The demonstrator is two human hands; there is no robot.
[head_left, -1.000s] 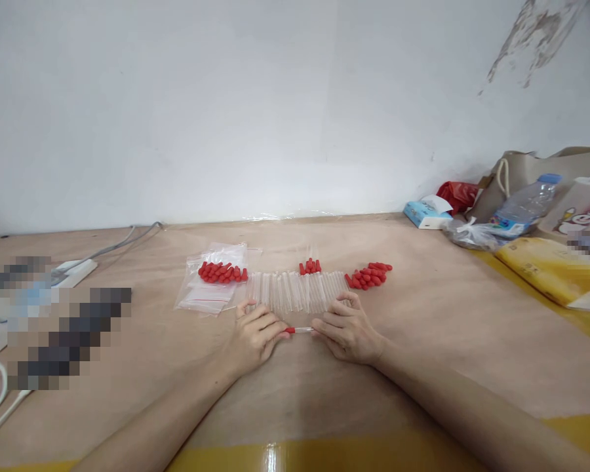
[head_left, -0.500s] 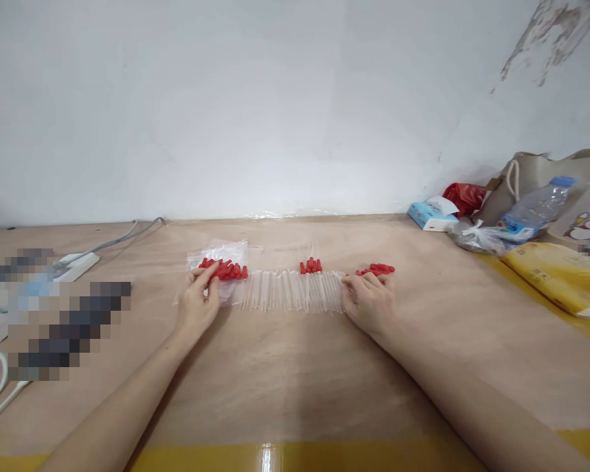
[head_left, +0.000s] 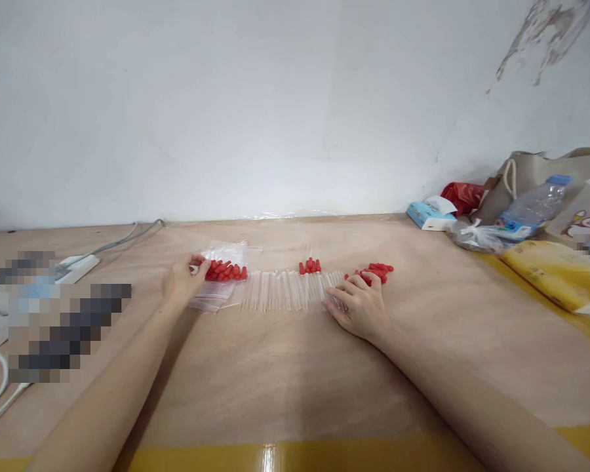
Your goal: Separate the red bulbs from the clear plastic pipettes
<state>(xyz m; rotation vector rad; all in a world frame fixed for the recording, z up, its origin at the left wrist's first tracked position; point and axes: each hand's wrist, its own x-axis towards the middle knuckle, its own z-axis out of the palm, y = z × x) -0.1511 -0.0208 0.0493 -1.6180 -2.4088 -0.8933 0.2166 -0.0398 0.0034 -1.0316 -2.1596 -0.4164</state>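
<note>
My left hand (head_left: 179, 282) is at the left end of a pile of small red rubber-like caps (head_left: 226, 270), its thumb and fingertips closed together. What sits between them is too small to make out. Those caps lie on a clear zip bag (head_left: 233, 251), with another clear bag (head_left: 211, 298) just below. In the middle, many thin clear tubes (head_left: 280, 292) lie side by side in a row. My right hand (head_left: 361, 305) rests with its fingers apart over the row's right end. Beyond its fingertips is a second heap of red caps (head_left: 381, 269).
Several red-capped tubes (head_left: 309, 265) lie behind the row. At right are a blue tissue box (head_left: 430, 214), a plastic bottle (head_left: 535, 203), a knotted plastic bag (head_left: 476, 236) and a yellow package (head_left: 560, 272). A power strip (head_left: 78, 265) and cables are at left.
My left hand has drawn back left from over the red caps to the pile's edge. My right hand has shifted slightly left onto the tubes, its fingers more spread.
</note>
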